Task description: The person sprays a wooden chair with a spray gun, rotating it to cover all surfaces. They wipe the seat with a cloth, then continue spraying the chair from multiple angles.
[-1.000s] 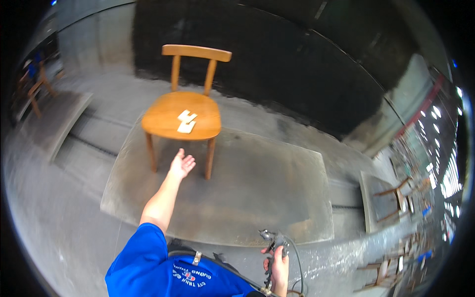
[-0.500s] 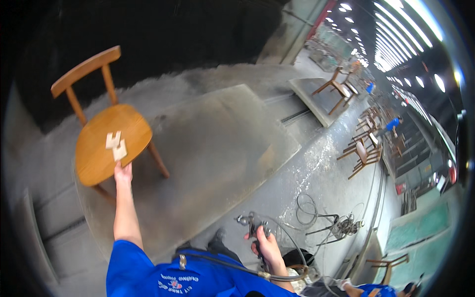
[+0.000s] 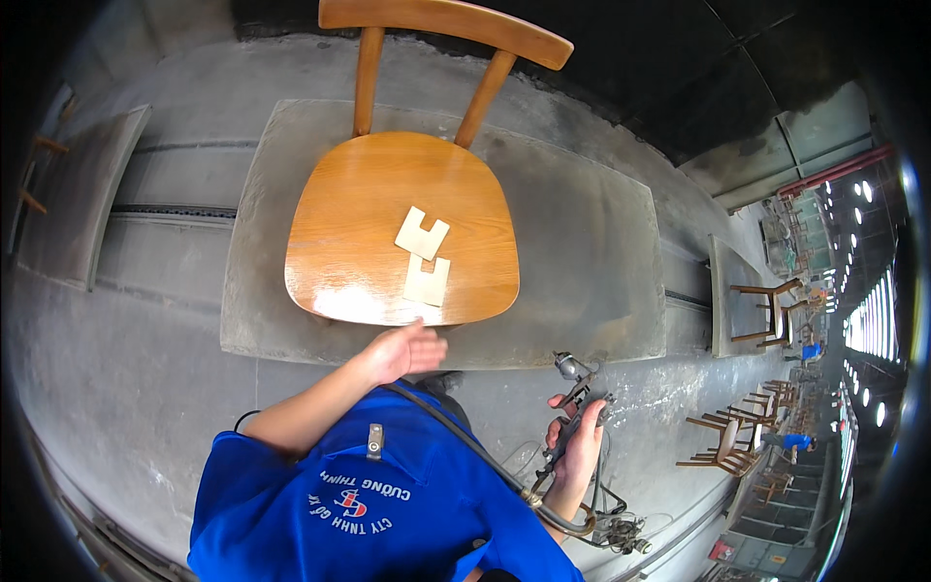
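Note:
A wooden chair with a glossy orange-brown seat point(image 3: 359, 213) stands in front of me, its backrest point(image 3: 441, 21) on the far side. Two pale, notched, U-shaped pieces lie on the seat: one notched piece point(image 3: 417, 239) sits just beyond the other notched piece point(image 3: 425, 287), which is close to the front edge. My left hand point(image 3: 400, 351) is held just short of that edge, fingers stretched out, holding nothing. In my right hand point(image 3: 578, 444) is a metal spray gun point(image 3: 580, 390), gripped by its handle, its nozzle end pointing away. A hose point(image 3: 456, 427) crosses my blue shirt beside it.
The chair stands over a low grey platform point(image 3: 582, 291). Another platform point(image 3: 722, 291) with wooden chairs point(image 3: 771, 315) is at the right, and one more platform point(image 3: 82, 194) at the left. Further chairs point(image 3: 722, 441) and people in blue stand along the right. Spraying equipment point(image 3: 621, 533) sits by my right arm.
My view has turned, and the chair now appears larger and central. My left hand has come away from the seat's front edge. The spray gun stays in my right hand.

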The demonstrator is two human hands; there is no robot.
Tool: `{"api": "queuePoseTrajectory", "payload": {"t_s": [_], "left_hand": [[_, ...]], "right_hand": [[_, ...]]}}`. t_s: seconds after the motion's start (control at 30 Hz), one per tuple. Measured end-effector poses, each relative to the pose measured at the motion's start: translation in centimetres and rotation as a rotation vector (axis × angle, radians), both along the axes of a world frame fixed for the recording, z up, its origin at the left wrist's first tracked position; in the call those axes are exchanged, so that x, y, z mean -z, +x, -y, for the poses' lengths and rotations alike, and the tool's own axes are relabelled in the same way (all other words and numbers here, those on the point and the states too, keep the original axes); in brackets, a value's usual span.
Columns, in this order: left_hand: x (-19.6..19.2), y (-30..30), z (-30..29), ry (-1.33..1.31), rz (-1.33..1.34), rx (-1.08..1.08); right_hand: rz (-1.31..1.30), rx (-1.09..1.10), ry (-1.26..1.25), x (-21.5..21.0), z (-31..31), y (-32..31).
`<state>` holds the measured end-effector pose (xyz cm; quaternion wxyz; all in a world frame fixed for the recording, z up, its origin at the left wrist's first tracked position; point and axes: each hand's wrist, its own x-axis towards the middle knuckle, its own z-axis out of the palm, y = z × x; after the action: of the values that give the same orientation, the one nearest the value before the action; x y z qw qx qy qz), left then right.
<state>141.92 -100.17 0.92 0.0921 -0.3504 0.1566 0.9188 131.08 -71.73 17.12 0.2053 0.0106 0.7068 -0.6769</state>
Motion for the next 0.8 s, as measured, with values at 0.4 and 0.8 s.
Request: {"api": "queuePoseTrajectory", "payload": {"t_s": [0.4,0.8], "left_hand": [[-2.3,-6.1,13.9,-2.066,-0.221,0.675],[0.1,-7.4,13.0,-2.298,-0.356,0.375]], "right_hand": [[0.017,0.031,0.077,-0.9,0.2,0.2],[0.011,0.034,0.048,-1.6,2.6,3.4]]}}
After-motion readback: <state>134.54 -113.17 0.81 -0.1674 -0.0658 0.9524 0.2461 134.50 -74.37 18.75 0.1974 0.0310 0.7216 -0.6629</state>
